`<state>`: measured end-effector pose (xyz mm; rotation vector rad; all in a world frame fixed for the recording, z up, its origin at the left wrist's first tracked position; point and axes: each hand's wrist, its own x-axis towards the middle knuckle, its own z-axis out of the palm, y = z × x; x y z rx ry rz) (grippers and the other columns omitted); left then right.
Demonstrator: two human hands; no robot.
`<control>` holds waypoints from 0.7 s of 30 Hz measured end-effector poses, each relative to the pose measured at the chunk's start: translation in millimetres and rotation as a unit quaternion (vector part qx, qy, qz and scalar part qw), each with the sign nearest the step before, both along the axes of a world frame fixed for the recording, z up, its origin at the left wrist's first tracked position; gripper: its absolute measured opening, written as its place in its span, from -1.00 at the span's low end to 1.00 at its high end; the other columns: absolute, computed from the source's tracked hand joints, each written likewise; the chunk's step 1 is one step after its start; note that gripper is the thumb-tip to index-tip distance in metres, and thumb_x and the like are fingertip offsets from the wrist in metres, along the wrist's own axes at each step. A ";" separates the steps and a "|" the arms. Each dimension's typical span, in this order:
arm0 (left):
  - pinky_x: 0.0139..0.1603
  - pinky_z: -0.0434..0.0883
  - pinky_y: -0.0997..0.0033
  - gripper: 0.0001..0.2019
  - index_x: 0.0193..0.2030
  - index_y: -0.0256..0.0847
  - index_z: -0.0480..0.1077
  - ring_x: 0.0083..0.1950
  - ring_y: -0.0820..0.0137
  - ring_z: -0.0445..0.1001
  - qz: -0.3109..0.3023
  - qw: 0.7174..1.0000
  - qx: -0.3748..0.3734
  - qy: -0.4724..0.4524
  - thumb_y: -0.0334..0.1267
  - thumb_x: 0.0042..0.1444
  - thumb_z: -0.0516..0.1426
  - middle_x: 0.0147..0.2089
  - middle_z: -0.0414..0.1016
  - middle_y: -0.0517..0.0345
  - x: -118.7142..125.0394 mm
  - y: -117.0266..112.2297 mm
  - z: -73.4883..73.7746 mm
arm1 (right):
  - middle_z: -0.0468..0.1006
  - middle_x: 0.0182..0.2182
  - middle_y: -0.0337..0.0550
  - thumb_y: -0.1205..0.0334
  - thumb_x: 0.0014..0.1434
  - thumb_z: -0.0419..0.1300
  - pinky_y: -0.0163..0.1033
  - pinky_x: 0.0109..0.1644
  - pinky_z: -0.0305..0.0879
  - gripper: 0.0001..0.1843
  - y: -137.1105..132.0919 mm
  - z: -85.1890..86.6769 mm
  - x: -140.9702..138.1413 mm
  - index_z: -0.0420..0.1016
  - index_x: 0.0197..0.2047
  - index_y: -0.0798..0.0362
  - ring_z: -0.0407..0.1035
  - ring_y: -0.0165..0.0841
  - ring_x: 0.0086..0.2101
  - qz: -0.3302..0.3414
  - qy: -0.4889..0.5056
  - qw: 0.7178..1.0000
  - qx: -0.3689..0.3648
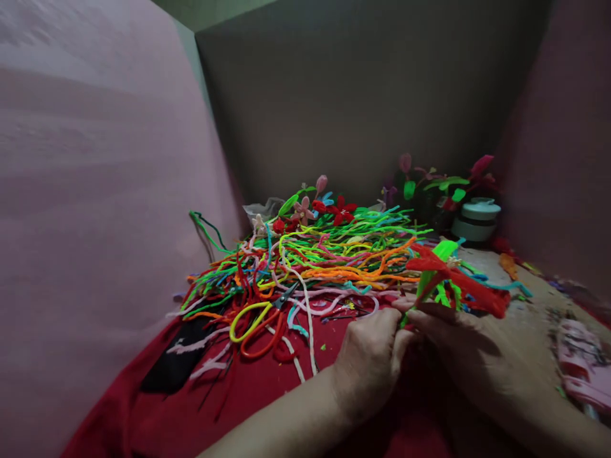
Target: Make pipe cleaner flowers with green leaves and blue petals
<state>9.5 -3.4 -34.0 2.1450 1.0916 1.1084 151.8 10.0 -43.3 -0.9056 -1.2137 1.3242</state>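
My left hand point(370, 346) is closed, its fingers pinched around the green stem of a red pipe-cleaner flower point(439, 270). From the other side my right hand point(458, 337) also grips the stem, close to the left fingertips. The flower tilts up and to the right, with broad red petals and bright green leaves; its lower stem is mostly hidden by my fingers. Just beyond my hands lies a big heap of loose pipe cleaners point(334, 254) in green, yellow, orange, red and pink. Scissors point(252, 324) with yellow and orange handles rest left of my left hand.
A pink glue gun point(585, 366) lies at the right edge. Finished pipe-cleaner flowers point(305, 210) stand behind the heap, near a pale lidded jar point(477, 219). A flat black object point(176, 362) sits on the red cloth point(157, 426). Pinkish walls rise left and right.
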 end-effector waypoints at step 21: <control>-0.81 0.05 0.67 -0.77 -0.39 -0.33 0.36 -0.78 0.67 0.10 -0.211 0.763 -0.511 -0.335 -0.15 0.00 0.17 -0.65 0.30 0.29 -12.4 17.0 5.2 | 0.59 -0.32 -0.19 0.12 -0.04 0.28 -0.13 -0.09 0.32 -0.82 -2.7 5.9 7.4 0.59 -0.29 -0.13 0.42 -0.23 -0.24 0.044 -0.007 0.999 0.020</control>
